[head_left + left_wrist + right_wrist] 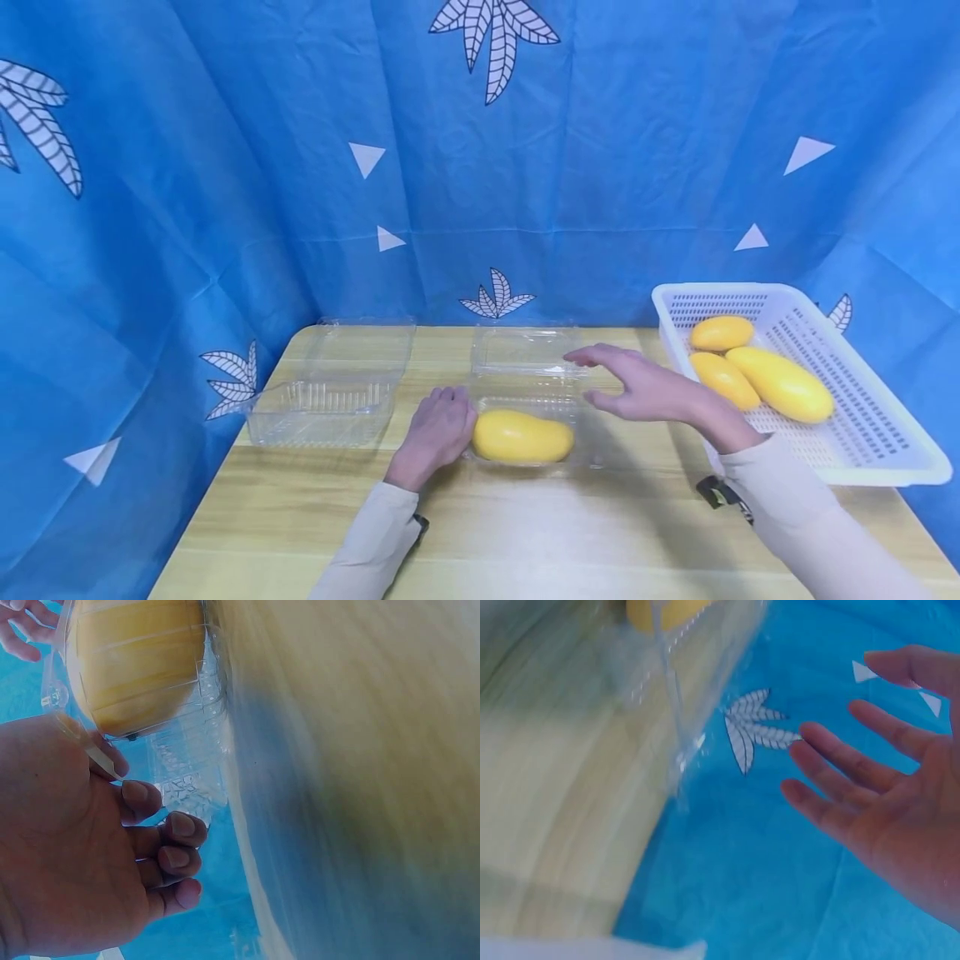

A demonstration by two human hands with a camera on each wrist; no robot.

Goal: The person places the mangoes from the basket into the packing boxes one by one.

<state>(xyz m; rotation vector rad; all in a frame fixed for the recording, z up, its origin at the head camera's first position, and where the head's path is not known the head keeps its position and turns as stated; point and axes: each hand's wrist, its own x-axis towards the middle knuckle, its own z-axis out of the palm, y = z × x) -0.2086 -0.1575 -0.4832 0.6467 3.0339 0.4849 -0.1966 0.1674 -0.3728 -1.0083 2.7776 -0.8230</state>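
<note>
All four fruits (521, 437) I see are plain yellow, my basket (862, 410) white with rows of slots, my two boxes (321, 417) colourless and see-through; my sleeves (795, 496) are off-white, the table (517, 533) pale yellow-brown with streaky wood grain, the cloth (637, 175) bright blue, printed with white, dark-lined leaves (501, 50) and plain white triangles (367, 158)

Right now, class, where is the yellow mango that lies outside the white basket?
In the head view, the yellow mango sits below centre in the clear container, just right of the left hand.

Wood-grain table (525, 542) — two clear boxes (318, 425), one white basket (862, 477)
</note>
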